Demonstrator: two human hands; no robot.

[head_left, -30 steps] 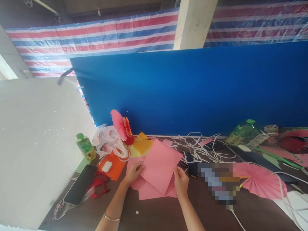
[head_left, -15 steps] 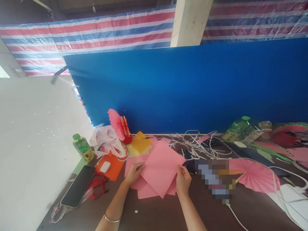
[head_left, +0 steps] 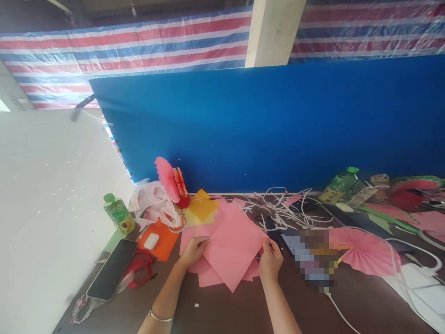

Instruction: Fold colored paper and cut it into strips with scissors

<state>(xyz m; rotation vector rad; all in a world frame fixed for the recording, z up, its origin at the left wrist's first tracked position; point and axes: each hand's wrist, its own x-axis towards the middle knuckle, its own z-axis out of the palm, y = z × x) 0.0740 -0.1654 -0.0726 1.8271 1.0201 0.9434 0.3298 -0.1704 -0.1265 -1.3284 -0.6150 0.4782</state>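
A square sheet of pink paper (head_left: pixel 234 246) lies turned like a diamond, one corner toward me. My left hand (head_left: pixel 195 250) pinches its left corner between thumb and fingers. At the right corner, my right hand (head_left: pixel 271 260) has its fingers closed on the paper edge. Beneath the sheet, more pink papers (head_left: pixel 210 277) are fanned out on the dark table (head_left: pixel 222 315). Yellow paper (head_left: pixel 203 207) sticks out behind them.
To the left are a phone (head_left: pixel 111 271), red scissors-like handles (head_left: pixel 141 269), a white earphone case (head_left: pixel 151 241), a plastic bag (head_left: pixel 153 204) and a green-capped bottle (head_left: pixel 118 214). White cables (head_left: pixel 292 208), a lit phone (head_left: pixel 308 260) and a pleated pink fan (head_left: pixel 368 253) lie right.
My right hand has moved slightly right and outward, still at the sheet's right corner. The near corner of the pink sheet sits a little lower. My left hand has barely moved.
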